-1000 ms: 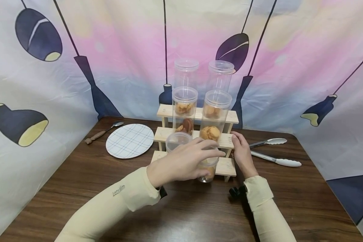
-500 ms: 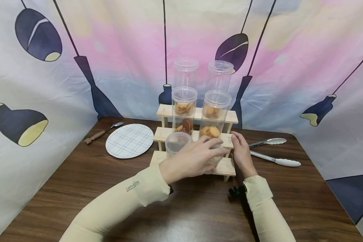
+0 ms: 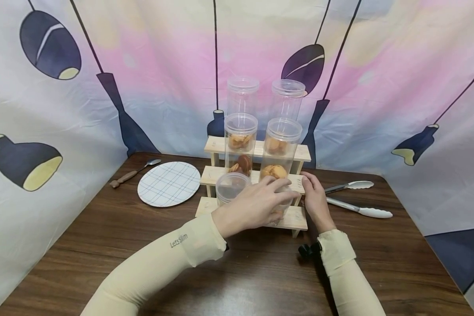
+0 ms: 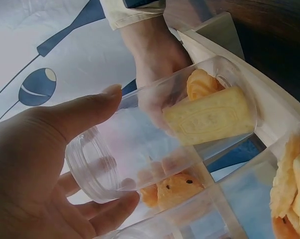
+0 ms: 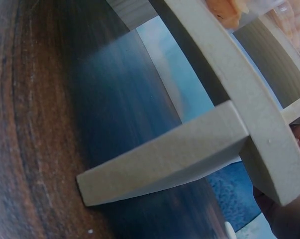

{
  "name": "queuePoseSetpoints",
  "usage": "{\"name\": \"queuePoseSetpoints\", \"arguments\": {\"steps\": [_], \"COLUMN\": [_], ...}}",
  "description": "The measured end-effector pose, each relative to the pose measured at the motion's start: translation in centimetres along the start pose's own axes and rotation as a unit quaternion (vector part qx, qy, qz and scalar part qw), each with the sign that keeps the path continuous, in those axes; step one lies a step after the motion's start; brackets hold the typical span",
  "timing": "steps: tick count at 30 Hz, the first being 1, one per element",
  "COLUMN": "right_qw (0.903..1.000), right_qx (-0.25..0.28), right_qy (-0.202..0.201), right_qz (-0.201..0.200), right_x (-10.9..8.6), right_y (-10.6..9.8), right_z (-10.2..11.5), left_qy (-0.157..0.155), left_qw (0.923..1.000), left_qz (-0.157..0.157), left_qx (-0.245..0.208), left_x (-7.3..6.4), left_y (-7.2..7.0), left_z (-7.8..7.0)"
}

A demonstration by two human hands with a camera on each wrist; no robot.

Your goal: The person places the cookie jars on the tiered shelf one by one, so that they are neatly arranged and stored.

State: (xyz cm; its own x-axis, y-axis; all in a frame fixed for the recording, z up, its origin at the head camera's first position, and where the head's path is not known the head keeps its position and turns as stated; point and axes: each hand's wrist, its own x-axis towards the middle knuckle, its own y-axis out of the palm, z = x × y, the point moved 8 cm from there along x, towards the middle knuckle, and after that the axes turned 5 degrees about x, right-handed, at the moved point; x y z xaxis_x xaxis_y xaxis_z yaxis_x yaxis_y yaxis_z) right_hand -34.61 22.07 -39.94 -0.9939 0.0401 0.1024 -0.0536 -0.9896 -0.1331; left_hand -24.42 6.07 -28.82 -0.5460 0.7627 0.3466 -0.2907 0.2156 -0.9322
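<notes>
My left hand (image 3: 256, 204) grips a clear plastic jar (image 4: 135, 137) at its lidded end, thumb on one side and fingers round the other. Inside, a rectangular biscuit (image 4: 209, 117) and a piped cookie (image 4: 202, 83) lie near the bottom. The jar stands over the right part of the lowest step of a three-tier wooden stand (image 3: 296, 218). My right hand (image 3: 317, 202) holds the stand's right side, thumb at the end of the middle step, other fingers mostly hidden. A second front jar (image 3: 231, 186) stands left of it, partly behind my left hand.
Two jars of cookies, a left one (image 3: 241, 145) and a right one (image 3: 280, 151), fill the middle step; two more stand behind. A checked plate (image 3: 169, 184) and a spoon (image 3: 132, 173) lie left, white-tipped tongs (image 3: 363, 210) right. A printed cloth hangs behind.
My left hand has moved right and slightly back with the jar, from in front of the lowest step to over it. My right hand has stayed at the stand's side.
</notes>
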Motion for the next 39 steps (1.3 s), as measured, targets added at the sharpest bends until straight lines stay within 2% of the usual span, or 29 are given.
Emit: {"name": "queuePoseSetpoints", "arguments": {"steps": [6, 14, 19, 26, 33, 39], "right_qw": [0.9999, 1.0, 0.9998, 0.9999, 1.0, 0.9998], "right_qx": [-0.007, 0.007, 0.017, 0.004, 0.0, 0.007], "right_qy": [-0.012, -0.003, 0.006, 0.003, 0.001, 0.017], "right_qz": [-0.002, 0.004, 0.009, 0.014, 0.007, 0.006], "right_x": [0.1, 0.0, -0.5, -1.7, 0.0, -0.6], "right_y": [-0.1, 0.1, 0.3, 0.6, 0.0, 0.2], "right_z": [-0.3, -0.4, 0.7, 2.8, 0.0, 1.1], "left_qy": [0.004, 0.008, 0.019, 0.034, 0.027, 0.017], "left_qw": [0.9999, 0.9993, 0.9991, 0.9984, 0.9968, 0.9968], "left_qz": [0.012, 0.035, 0.027, 0.0, -0.015, -0.008], "left_qx": [0.003, 0.006, 0.027, 0.045, 0.073, 0.078], "left_x": [0.4, 0.6, 0.7, 0.7, 0.8, 0.6], "left_y": [-0.1, 0.1, 0.1, -0.2, -0.3, -0.2], "left_z": [0.1, 0.1, 0.1, 0.0, 0.0, 0.1]}}
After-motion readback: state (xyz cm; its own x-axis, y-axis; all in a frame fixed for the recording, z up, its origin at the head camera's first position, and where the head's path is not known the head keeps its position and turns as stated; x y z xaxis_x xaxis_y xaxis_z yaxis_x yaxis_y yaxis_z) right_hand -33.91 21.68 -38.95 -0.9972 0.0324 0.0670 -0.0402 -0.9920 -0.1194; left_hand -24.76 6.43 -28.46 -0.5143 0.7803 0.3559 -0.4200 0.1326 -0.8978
